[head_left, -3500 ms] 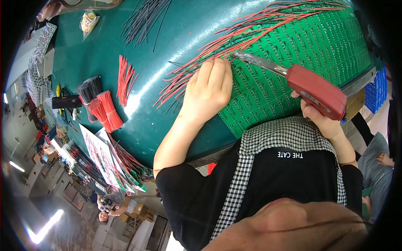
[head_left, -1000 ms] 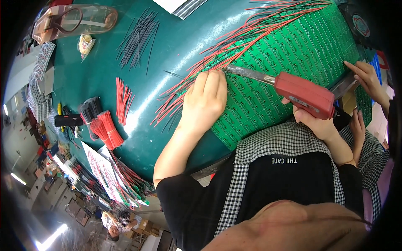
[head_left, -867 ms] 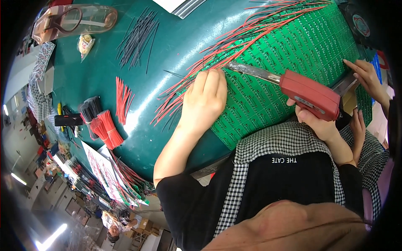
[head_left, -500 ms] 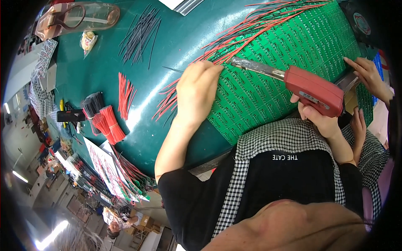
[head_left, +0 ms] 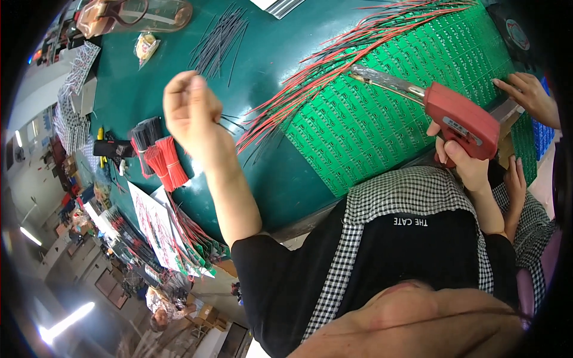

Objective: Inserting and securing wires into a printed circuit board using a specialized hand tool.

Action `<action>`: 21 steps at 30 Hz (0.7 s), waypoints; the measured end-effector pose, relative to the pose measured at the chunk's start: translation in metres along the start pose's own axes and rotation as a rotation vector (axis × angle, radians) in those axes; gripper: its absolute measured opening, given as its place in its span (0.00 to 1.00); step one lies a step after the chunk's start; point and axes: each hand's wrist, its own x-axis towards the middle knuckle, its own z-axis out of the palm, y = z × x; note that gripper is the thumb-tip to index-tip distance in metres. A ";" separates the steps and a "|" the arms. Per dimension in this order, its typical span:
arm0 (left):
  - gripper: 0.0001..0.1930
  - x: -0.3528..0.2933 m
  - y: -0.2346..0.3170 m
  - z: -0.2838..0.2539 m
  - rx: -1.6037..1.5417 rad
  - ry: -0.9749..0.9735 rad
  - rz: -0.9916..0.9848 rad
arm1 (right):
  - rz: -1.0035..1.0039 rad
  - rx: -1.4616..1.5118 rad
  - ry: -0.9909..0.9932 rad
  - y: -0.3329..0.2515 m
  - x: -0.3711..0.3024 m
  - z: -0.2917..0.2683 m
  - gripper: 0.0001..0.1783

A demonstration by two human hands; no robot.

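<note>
My right hand (head_left: 462, 158) is wrapped round the handle of a red soldering gun (head_left: 462, 119). The gun's long metal nose points left, its tip close to the upper left edge of a large green circuit board panel (head_left: 382, 125). Red and black wires (head_left: 322, 71) lie in a fan along that edge. Off to the left, my left hand (head_left: 194, 113) is raised over the table with its fingers curled in. Whatever it may hold is hidden. A few dark wires (head_left: 233, 122) show beside its wrist, and loose black wires (head_left: 221, 39) lie beyond its fingers.
Bundled red wires (head_left: 164, 164) and a black bundle (head_left: 144, 140) lie left of my forearm. Wired boards on white sheets (head_left: 155, 227) sit nearer. A clear bottle (head_left: 137, 15) and a small packet (head_left: 145, 48) lie at far left. Another person's hand (head_left: 528, 95) rests at the panel's right end.
My left hand has left the wires at the panel's edge and moved left over the table. The soldering gun has shifted slightly right, still in my right hand. The whole view has shifted a little.
</note>
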 end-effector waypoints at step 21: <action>0.29 -0.009 0.000 0.009 0.940 0.046 0.125 | 0.106 0.079 0.019 -0.004 0.005 0.001 0.16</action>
